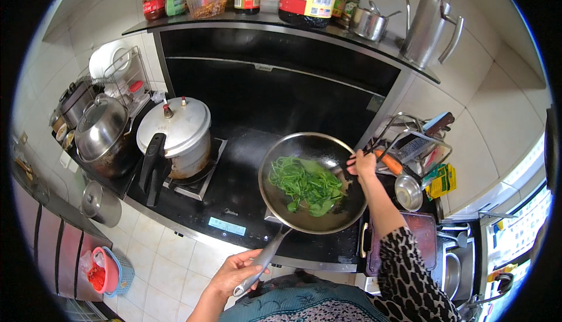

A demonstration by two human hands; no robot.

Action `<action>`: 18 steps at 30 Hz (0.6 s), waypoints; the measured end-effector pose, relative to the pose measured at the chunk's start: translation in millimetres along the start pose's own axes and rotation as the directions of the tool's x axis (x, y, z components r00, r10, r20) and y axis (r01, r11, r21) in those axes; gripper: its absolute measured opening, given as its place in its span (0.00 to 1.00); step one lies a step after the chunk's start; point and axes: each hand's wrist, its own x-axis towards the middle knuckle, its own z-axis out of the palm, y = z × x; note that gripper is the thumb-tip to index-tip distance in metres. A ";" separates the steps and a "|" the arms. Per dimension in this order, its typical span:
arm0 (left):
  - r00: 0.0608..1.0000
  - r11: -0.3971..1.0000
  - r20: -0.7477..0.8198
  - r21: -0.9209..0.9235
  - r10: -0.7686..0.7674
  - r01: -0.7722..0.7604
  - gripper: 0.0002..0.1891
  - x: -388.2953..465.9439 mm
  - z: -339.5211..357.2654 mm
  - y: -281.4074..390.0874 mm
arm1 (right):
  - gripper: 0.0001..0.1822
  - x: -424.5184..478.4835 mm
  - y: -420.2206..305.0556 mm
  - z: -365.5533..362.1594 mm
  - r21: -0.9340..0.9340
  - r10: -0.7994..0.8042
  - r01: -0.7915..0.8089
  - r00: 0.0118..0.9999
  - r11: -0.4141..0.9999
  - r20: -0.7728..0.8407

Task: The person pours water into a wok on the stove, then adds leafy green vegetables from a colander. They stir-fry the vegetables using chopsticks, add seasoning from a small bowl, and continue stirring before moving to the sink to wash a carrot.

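Observation:
Leafy greens (307,186) lie in a frying pan (281,146) with a long grey handle, over the right side of the black stove. My left hand (241,271) is closed around that handle near its end. At the pan's far right rim, my right hand (363,163) reaches towards the utensil rack (443,146); its fingers are partly curled, and whether they grip a dark thing there is too small to tell. Left of the pan, an aluminium pressure cooker (175,131) with a black handle stands on the other burner.
A lidded wok (103,135) stands at the far left. A metal ladle (409,192) hangs by the rack, behind a reddish cutting board (406,243). Bottles and jars line the shelf (246,21) above; a steel oil pot (423,32) is at its right end. A sink (465,265) lies right.

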 end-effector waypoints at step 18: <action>1.000 1.000 -0.029 -0.020 -0.004 0.003 0.25 -4.2 3.1 2.9 | 0.20 -109.8 -47.1 -24.1 -0.051 -0.083 0.156 0.744 0.986 0.663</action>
